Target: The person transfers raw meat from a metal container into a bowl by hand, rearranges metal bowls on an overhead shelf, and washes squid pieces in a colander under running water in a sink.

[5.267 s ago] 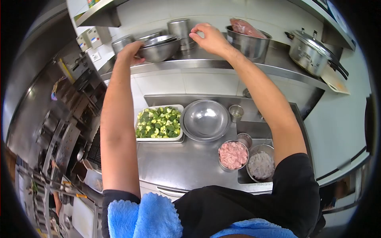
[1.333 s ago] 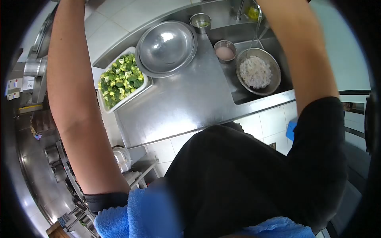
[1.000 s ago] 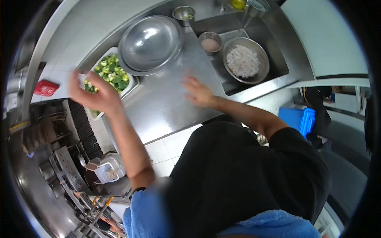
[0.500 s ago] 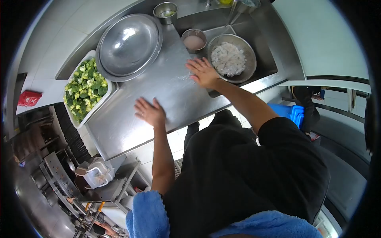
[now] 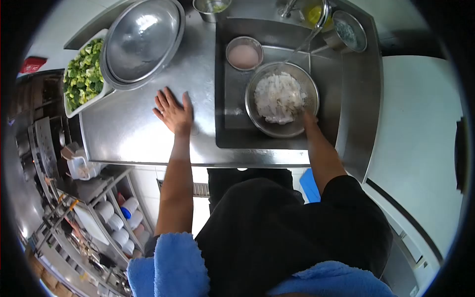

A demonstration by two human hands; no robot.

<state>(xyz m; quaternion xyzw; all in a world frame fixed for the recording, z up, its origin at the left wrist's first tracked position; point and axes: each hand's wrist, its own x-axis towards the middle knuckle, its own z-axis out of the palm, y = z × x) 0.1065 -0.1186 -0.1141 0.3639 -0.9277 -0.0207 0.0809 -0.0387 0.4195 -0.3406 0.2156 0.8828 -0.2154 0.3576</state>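
My left hand (image 5: 174,113) lies flat with spread fingers on the steel counter (image 5: 131,128), left of the sink. My right hand (image 5: 307,116) reaches into the right side of a steel bowl (image 5: 251,111) in the sink; its fingers are hard to make out among the pale, whitish pieces (image 5: 278,96) there. A thin stream of water runs from the faucet (image 5: 324,17) into this bowl. Behind it to the left, a small steel container (image 5: 245,53) holds cloudy pinkish liquid.
Large steel bowls (image 5: 143,39) sit on the counter beside a white tray of broccoli (image 5: 85,76). A small steel cup (image 5: 212,9) stands behind the sink. A round strainer (image 5: 349,32) lies at its back right. Shelves with white containers (image 5: 116,222) are at lower left.
My right hand has moved from the counter beside the sink into the bowl of pale pieces. My left hand stays flat on the counter. The view has shifted toward the sink.
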